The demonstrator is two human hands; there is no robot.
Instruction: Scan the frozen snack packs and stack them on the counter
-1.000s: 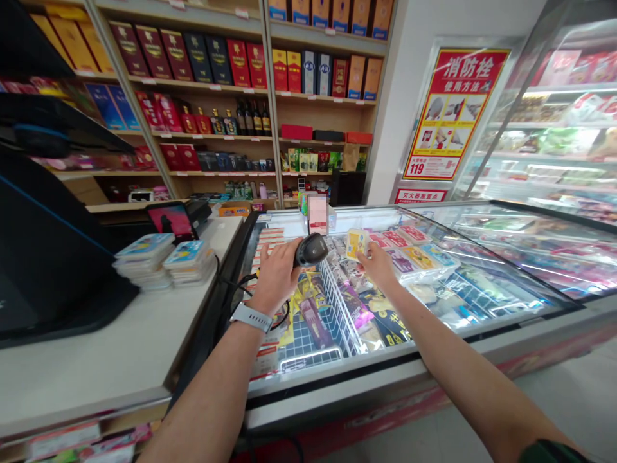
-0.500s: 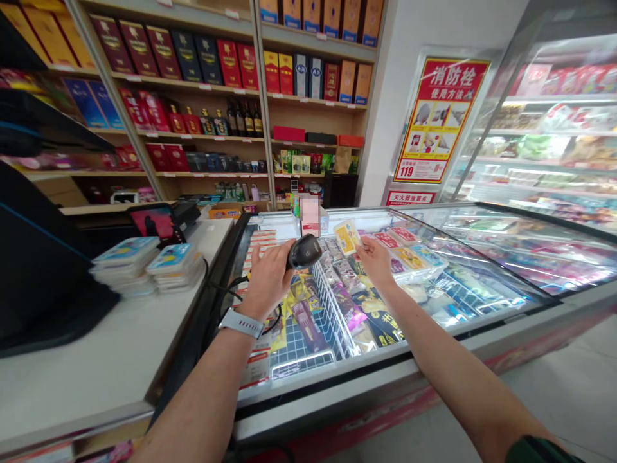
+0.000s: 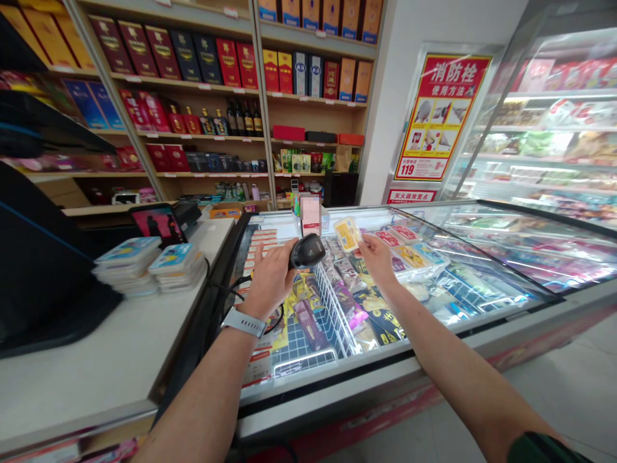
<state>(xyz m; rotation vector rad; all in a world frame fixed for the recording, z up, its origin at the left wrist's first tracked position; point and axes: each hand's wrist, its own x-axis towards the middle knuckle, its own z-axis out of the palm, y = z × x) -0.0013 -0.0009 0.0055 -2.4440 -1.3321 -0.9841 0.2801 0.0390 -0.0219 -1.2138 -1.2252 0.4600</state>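
Observation:
My left hand (image 3: 271, 278) is wrapped round a black barcode scanner (image 3: 307, 251), its head turned to the right. A pale watch strap circles that wrist, and a black cable (image 3: 281, 315) hangs below the hand. Between the fingertips of my right hand (image 3: 378, 258) is the edge of a small flat pack (image 3: 348, 235) with a yellow and white label. The pack is held tilted, a short way right of the scanner head. Both hands are above the glass-topped freezer (image 3: 284, 417). More flat packs in red, yellow and blue (image 3: 409, 256) lie stacked just right of my right hand.
Two stacks of flat packs (image 3: 176, 260) stand on the white counter (image 3: 110, 360) at left, beside a dark monitor stand (image 3: 43, 270) and a tablet-like screen (image 3: 157, 225). Wire baskets (image 3: 332, 312) inside the freezer hold wrapped goods. Shelves of boxes and bottles (image 3: 245, 119) rise behind.
The scanner in my left hand has shifted slightly to the right. The pack in my right hand stays nearly where it was, still held beside the scanner.

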